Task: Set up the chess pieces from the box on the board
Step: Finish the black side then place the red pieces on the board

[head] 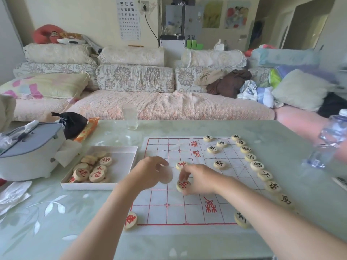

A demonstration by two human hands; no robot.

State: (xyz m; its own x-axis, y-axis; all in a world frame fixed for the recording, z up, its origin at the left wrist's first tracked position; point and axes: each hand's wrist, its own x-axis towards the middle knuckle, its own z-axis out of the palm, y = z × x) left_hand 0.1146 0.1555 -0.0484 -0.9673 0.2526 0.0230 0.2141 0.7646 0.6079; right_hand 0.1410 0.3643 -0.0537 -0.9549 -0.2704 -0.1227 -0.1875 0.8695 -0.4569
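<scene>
Wooden discs everywhere, and I'm mid-placement: my right hand, just below the middle of the frame, is pinching a red-marked piece by its top edge, fingertips curled over it, pressing it onto a line crossing of the board. I'd say the grip from above is so I can nudge it square onto the crossing without knocking its neighbour, another red piece sitting just above it on the same file. My left hand hangs beside it, slightly left of centre, fingers loosely bent; there's a pale blur under the palm that might be a disc, but I can't tell whether it's holding anything. It sits between the board and the box, which makes sense as the ferrying hand. That white box lies at centre left, touching nothing on the board, with a heap of red pieces bunched in its lower left corner, near my left hand and well apart from my right. Black pieces already run in a line down the right edge of the board, with a few more further in at upper right. One red piece sits at the lower left corner. By my reckoning, the black side's nearly done and red's only begun.
</scene>
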